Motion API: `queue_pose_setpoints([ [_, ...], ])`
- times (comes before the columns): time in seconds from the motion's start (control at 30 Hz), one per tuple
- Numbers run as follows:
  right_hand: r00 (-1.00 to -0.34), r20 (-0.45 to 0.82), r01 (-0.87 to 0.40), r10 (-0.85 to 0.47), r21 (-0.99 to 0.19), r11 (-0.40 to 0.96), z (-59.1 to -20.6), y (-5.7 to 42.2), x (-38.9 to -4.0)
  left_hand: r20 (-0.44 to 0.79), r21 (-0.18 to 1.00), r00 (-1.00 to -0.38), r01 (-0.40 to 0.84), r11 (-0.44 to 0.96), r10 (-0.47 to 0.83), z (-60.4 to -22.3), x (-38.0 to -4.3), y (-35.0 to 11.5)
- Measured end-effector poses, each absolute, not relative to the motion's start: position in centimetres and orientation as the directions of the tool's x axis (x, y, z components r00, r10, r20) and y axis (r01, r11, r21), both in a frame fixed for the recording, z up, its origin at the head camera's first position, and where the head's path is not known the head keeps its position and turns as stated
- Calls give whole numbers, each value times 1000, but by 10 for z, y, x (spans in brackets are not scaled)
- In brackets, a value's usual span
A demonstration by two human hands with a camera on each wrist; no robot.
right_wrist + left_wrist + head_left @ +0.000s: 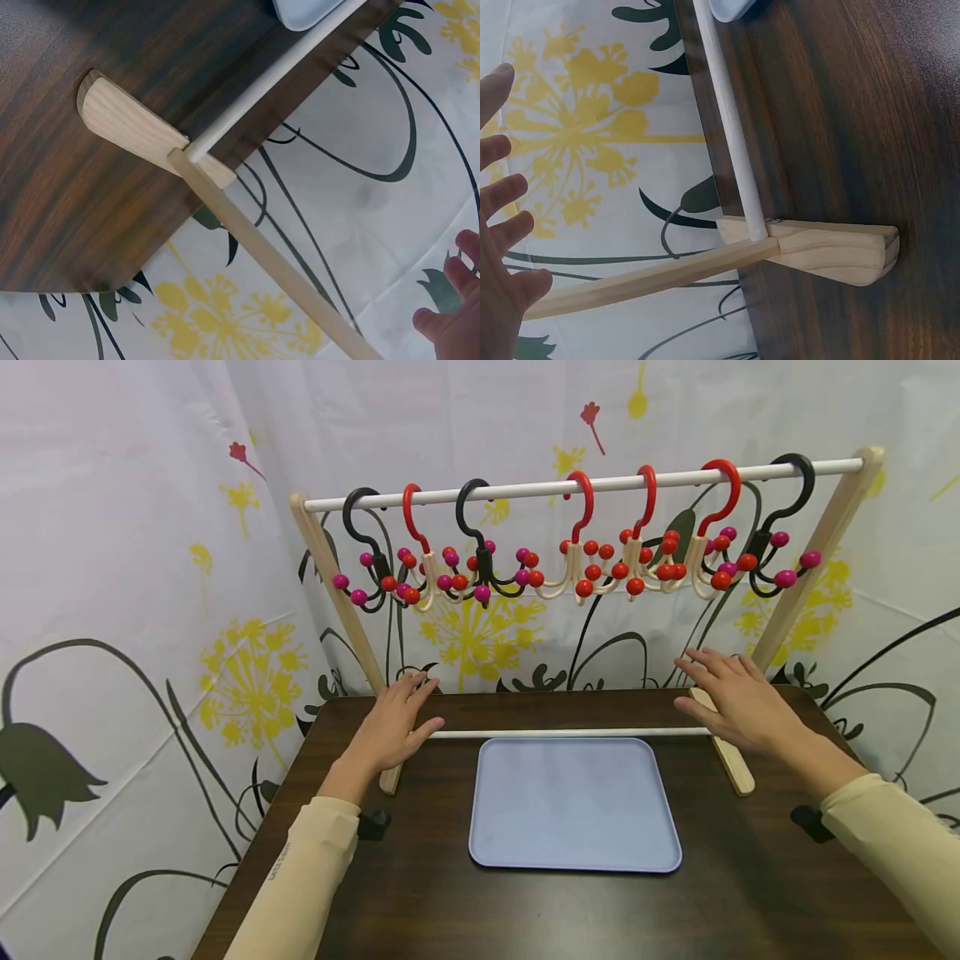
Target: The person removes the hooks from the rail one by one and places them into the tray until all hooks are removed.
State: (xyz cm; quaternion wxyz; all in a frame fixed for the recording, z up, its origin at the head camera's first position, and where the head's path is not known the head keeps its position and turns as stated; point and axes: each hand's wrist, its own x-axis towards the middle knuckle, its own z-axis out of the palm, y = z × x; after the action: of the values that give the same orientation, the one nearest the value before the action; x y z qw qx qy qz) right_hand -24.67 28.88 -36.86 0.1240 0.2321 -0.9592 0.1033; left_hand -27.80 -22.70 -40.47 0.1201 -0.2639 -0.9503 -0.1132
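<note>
My left hand is held out over the table by the left post of a wooden rack, fingers spread and holding nothing. On the other side, my right hand reaches out in front of the rack's right post, also holding nothing. Several hook-topped hangers hang along the white rail above both hands. Some, like the black hanger, have dark prongs with magenta balls. Others, such as the red-hooked hanger, have cream prongs tipped with red balls. A light blue tray lies between the hands.
The rack stands at the back of a dark wooden table, on a left foot and a right foot of pale wood. A white lower bar joins the feet behind the tray. Behind hangs a flower-patterned curtain.
</note>
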Motion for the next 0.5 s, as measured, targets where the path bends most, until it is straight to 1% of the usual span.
queue_pose_setpoints([
  [0.17, -810, 385, -517, -442, -112, 849, -366, 288, -245, 298, 170, -827, 538, 826, 478, -407, -277, -227],
  [0.27, -750, 484, -555, -451, -90, 827, -364, 287, -243, 327, 175, -814, 552, 815, 481, -413, -278, -228],
  [0.33, -688, 563, -589, -457, -66, 805, -361, 286, -241, 363, 185, -810, 547, 817, 460, -418, -277, -230],
  [0.4, -605, 651, -627, -458, -36, 778, -356, 284, -240, 425, 208, -808, 525, 825, 408, -424, -276, -232],
  [0.5, -475, 755, -667, -452, 26, 744, -342, 280, -239, 571, 279, -783, 467, 839, 246, -430, -276, -237],
])
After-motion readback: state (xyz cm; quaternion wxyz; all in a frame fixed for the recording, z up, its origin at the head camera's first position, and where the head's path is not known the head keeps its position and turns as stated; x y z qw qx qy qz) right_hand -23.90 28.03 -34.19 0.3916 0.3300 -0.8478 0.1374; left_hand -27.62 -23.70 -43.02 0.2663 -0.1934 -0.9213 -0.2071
